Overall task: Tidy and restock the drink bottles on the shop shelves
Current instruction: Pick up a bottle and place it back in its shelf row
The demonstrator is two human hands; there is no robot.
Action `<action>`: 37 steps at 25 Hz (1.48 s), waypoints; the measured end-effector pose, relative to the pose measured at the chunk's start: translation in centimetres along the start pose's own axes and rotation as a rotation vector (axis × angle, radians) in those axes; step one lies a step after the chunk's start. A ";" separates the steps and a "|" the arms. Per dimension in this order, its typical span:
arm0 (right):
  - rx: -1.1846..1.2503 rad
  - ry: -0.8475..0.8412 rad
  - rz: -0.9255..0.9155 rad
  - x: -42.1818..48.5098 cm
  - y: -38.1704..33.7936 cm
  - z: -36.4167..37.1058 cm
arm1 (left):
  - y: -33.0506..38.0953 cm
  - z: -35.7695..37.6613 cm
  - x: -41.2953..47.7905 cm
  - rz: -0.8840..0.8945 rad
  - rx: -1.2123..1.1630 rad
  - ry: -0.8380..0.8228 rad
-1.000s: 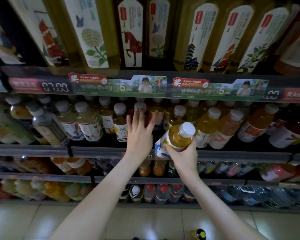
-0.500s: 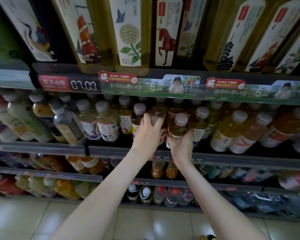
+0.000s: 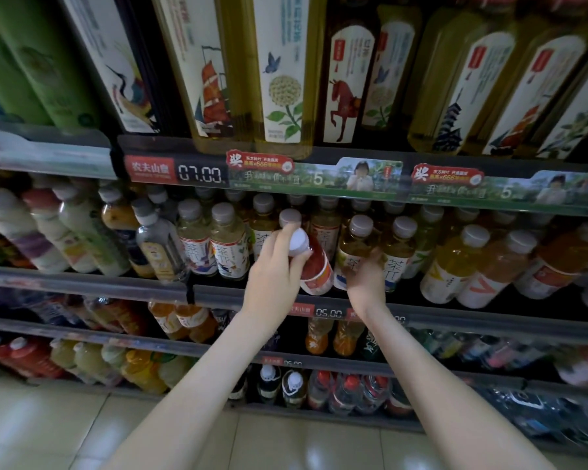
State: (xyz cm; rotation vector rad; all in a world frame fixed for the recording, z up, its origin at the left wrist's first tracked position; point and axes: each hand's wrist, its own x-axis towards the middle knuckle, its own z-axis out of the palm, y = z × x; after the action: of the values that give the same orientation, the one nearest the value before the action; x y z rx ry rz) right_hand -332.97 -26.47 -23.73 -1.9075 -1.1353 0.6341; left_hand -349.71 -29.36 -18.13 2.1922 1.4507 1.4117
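Observation:
My left hand (image 3: 275, 269) grips the white-capped neck of a red tea bottle (image 3: 314, 269), which leans out of the front row of the middle shelf (image 3: 123, 283). Just to its right stands a yellow-green tea bottle (image 3: 355, 244) with a grey cap. My right hand (image 3: 367, 278) is blurred in front of that bottle's label, its fingers loosely spread against it and not clearly round it. More grey-capped tea bottles (image 3: 226, 245) fill the row to the left, and orange and yellow drinks (image 3: 455, 266) fill it to the right.
Tall tea bottles (image 3: 282, 79) crowd the shelf above, behind a price rail (image 3: 201, 173). Milky drinks (image 3: 48, 232) stand at the far left. Lower shelves hold juice bottles (image 3: 184, 320) and red-capped water (image 3: 350, 391). Tiled floor (image 3: 65, 429) lies below.
The right hand has set the yellow tea bottle upright in the row and slid down its label. The left hand has closed on the red bottle's neck and tipped it outward. The view shifted left.

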 end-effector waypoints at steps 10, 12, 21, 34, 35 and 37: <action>0.170 -0.437 -0.532 -9.1 -7.6 -14.9 | 14.2 -5.9 4.2 0.093 -0.180 -0.279; 0.185 -0.277 -0.460 -9.0 -7.3 -18.2 | 18.0 -5.1 4.8 0.163 -0.272 -0.292; 0.433 0.243 -0.395 -7.0 -1.4 -34.7 | 31.8 5.1 7.1 0.580 -0.285 -0.227; 0.409 0.433 -0.382 0.2 6.8 -51.7 | 40.7 18.9 7.7 0.406 -0.081 -0.305; 0.392 0.384 -0.367 0.4 7.5 -51.5 | 40.9 19.5 6.6 0.430 -0.109 -0.311; 0.396 0.322 -0.350 0.6 9.4 -50.5 | 39.8 20.9 4.0 0.453 -0.154 -0.303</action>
State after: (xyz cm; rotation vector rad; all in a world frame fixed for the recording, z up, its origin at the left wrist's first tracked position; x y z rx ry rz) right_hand -290.69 -47.97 -4.04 -1.3726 -1.0130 0.3125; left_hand -308.03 -39.64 -4.20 2.5917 0.7516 1.1779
